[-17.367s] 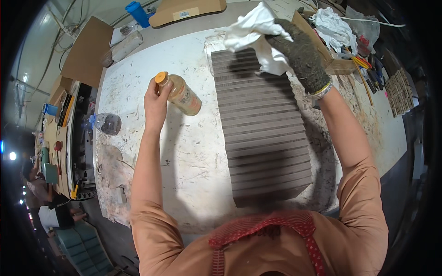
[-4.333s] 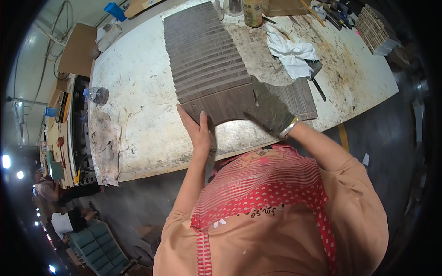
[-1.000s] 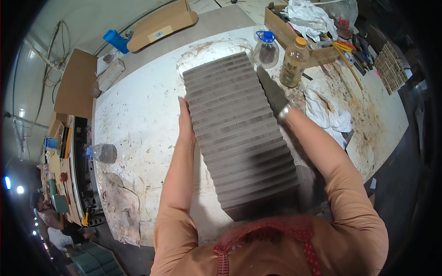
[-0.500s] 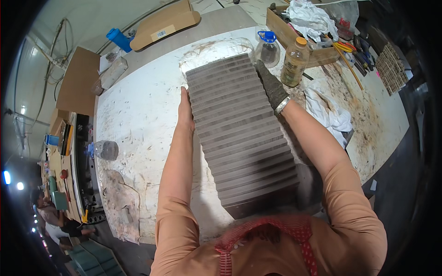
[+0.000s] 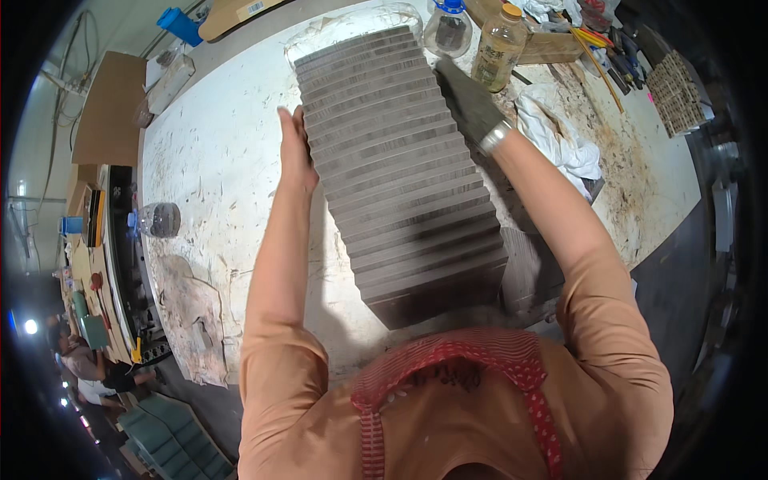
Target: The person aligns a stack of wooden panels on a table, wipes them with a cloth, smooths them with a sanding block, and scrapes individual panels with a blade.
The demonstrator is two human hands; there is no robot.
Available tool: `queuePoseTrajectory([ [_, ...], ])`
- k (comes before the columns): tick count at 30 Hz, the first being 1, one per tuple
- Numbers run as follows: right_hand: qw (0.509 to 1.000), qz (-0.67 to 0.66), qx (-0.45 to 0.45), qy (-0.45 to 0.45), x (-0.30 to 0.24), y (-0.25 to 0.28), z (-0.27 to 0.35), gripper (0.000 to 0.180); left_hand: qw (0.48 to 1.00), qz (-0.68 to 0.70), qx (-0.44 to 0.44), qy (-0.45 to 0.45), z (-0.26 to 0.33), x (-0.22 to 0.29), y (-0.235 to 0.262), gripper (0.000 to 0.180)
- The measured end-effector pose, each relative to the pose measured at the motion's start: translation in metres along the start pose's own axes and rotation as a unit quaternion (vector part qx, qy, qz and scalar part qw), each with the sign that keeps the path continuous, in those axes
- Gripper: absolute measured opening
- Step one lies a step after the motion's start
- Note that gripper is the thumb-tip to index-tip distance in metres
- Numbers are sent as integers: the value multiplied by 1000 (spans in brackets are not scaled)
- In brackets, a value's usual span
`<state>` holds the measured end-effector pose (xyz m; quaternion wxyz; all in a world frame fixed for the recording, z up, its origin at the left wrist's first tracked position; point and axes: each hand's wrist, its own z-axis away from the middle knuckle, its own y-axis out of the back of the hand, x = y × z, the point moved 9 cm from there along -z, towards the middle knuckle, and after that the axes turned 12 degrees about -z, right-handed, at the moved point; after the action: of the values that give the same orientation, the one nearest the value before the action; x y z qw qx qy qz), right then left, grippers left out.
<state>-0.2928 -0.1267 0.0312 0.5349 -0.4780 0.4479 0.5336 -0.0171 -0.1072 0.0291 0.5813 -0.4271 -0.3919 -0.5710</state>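
Currently, the bare left hand [image 5: 298,152] lies straight along the left long side of a stepped stack of grey-brown boards [image 5: 400,172], its digits pointing toward the far end and some of them hidden by the edge. The gloved right hand [image 5: 472,100] lies extended along the opposite side, farther up. Neither hand appears closed around an edge; the stack fills the gap between them. Pressing force cannot be determined.

The stack lies lengthwise on the white table [image 5: 224,144], slightly oblique, its near end close to the apron [image 5: 456,352]. The step in hand appears to be steadying or aligning the boards from both sides. For best results, set both palms level with each other, apply equal inward pressure, and avoid pushing single layers out of line.

Right of the near end, a loose grey-brown panel [image 5: 528,268] lies just beside the stack; it restricts sideways movement there. A white cloth [image 5: 552,132] lies beyond the right wrist. Near the glove stand an orange-capped bottle [image 5: 498,52] and a blue-capped bottle [image 5: 448,32]; allow clearance for both. Farther right is a wooden box [image 5: 552,48]. A clear bottle [image 5: 160,220] lies at the left table edge.
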Motion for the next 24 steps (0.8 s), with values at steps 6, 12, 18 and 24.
queuePoseTrajectory([
  [6,995,3,-79,53,52,-9,74,49,998,24,31,43,95,-28,-24,78],
  [12,975,99,-96,174,35,-5,55,51,999,41,-31,18,76,-27,-27,86],
  [18,979,-165,54,-104,-25,-20,149,50,999,-36,-9,-34,111,-39,-4,85],
  [24,972,172,49,152,-19,-23,238,75,931,-330,-28,-153,239,-64,-31,88],
])
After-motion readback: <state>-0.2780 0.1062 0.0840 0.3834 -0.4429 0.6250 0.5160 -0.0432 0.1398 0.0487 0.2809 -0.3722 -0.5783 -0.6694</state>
